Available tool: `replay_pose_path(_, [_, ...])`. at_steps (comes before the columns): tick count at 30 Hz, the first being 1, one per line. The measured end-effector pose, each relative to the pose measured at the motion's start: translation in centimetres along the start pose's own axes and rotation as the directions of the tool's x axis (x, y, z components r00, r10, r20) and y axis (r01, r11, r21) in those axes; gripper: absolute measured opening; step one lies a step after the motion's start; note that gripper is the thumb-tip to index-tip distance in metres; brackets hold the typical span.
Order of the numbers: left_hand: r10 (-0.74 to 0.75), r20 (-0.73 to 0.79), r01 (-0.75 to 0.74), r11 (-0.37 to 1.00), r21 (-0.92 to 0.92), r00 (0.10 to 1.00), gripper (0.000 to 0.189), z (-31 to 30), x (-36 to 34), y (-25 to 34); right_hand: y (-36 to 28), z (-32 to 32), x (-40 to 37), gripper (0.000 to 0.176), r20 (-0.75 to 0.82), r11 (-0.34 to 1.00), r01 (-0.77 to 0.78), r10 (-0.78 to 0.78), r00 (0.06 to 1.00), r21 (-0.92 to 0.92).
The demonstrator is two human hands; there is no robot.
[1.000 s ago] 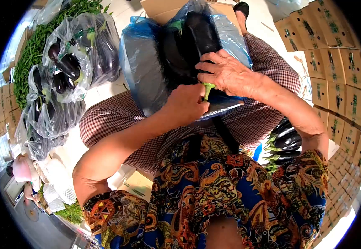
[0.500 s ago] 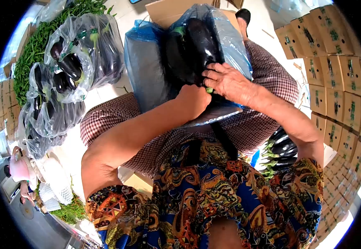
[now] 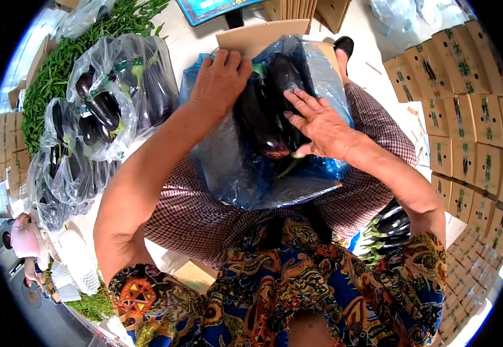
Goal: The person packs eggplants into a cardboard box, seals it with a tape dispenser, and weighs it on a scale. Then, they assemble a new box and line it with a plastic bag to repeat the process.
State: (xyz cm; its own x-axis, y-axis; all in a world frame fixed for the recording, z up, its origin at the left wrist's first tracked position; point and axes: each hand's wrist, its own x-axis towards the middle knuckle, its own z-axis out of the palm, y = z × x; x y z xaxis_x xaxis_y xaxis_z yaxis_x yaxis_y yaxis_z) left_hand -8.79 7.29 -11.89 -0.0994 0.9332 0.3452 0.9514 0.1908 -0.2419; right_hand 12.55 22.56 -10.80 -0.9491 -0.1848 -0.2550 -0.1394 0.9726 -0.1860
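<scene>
Eggplants [image 3: 260, 118], dark, upper centre of the frame: held in a blue plastic liner [image 3: 219, 159] within an open carton [image 3: 263, 33]. Right hand [image 3: 321, 127]: open, fingers spread, laid on one. Left hand [image 3: 221, 80]: fingers bent over the liner's upper left; grip cannot be told. Pale floor [image 3: 370, 43]. Bagged eggplants [image 3: 153, 92], left. Stacked boxes [image 3: 463, 121], right.

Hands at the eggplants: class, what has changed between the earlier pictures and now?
The left hand has moved up and left, from the green stem to the upper edge of the blue liner. The right hand has spread its fingers but stays on the eggplants, which still lie inside.
</scene>
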Motion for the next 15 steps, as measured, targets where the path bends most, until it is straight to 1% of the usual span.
replay_pose_path(1, [0.021, 0.042, -0.022, 0.999, 0.026, 0.999, 0.024, 1.0, -0.2, -0.5, 0.4, -0.7, 0.1, 0.08, -0.125, 0.991, 0.011, 0.006, 0.992, 0.135])
replay_pose_path(2, [0.041, 0.084, -0.046, 0.998, 0.05, 0.996, 0.024, 2.1, -0.5, -0.9, 0.4, -1.7, 0.4, 0.069, -0.231, 0.982, -0.049, 0.091, 0.969, 0.182])
replay_pose_path(3, [0.062, 0.126, -0.072, 0.995, 0.072, 0.99, 0.024, 2.7, -0.5, -1.1, 1.1, -2.5, 1.0, 0.065, -0.328, 0.982, -0.082, 0.134, 0.935, 0.167])
replay_pose_path(4, [0.06, 0.168, -0.068, 0.997, 0.038, 0.984, 0.024, 2.8, -0.3, -1.3, 2.3, -3.0, 1.9, 0.061, -0.422, 0.981, -0.12, 0.176, 0.889, 0.155])
replay_pose_path(5, [0.059, 0.205, -0.061, 0.998, 0.003, 0.977, 0.023, 2.6, -0.1, -1.4, 3.0, -3.5, 2.8, 0.058, -0.542, 0.974, -0.203, 0.224, 0.81, 0.099])
replay_pose_path(6, [0.055, 0.245, -0.049, 0.998, -0.03, 0.968, 0.023, 2.7, 0.1, -1.4, 4.6, -2.8, 4.0, 0.055, -0.598, 0.934, -0.352, 0.319, 0.735, 0.065])
replay_pose_path(8, [-0.107, 0.247, 0.151, 0.974, -0.166, 0.963, 0.019, 1.7, 1.1, -1.7, 7.5, -2.6, 6.2, 0.051, -0.403, 0.832, -0.508, 0.552, 0.73, 0.221])
replay_pose_path(9, [-0.186, 0.259, 0.247, 0.941, -0.23, 0.948, 0.018, 1.4, 1.4, -1.9, 8.5, -2.4, 7.2, 0.047, -0.345, 0.803, -0.547, 0.595, 0.726, 0.234])
replay_pose_path(10, [-0.254, 0.266, 0.316, 0.921, -0.226, 0.93, 0.016, 1.6, 1.4, -2.4, 9.2, -2.2, 8.0, 0.044, -0.287, 0.772, -0.586, 0.635, 0.717, 0.246])
replay_pose_path(11, [-0.319, 0.274, 0.383, 0.897, -0.223, 0.907, 0.015, 1.9, 1.3, -3.1, 9.8, -1.7, 8.4, 0.031, -0.361, 0.787, -0.565, 0.616, 0.7, 0.247])
replay_pose_path(12, [-0.379, 0.286, 0.445, 0.867, -0.224, 0.88, 0.013, 1.1, 1.4, -3.3, 10.1, -1.8, 8.3, 0.028, -0.39, 0.803, -0.532, 0.595, 0.703, 0.267])
replay_pose_path(14, [-0.449, 0.267, 0.516, 0.801, -0.303, 0.853, 0.011, 0.1, 1.4, -4.0, 11.1, -1.3, 8.3, 0.022, -0.448, 0.834, -0.46, 0.552, 0.703, 0.306])
replay_pose_path(15, [-0.484, 0.263, 0.55, 0.761, -0.344, 0.835, 0.011, -1.0, 1.6, -4.1, 11.2, -1.6, 8.0, 0.017, -0.533, 0.854, -0.414, 0.52, 0.668, 0.314])
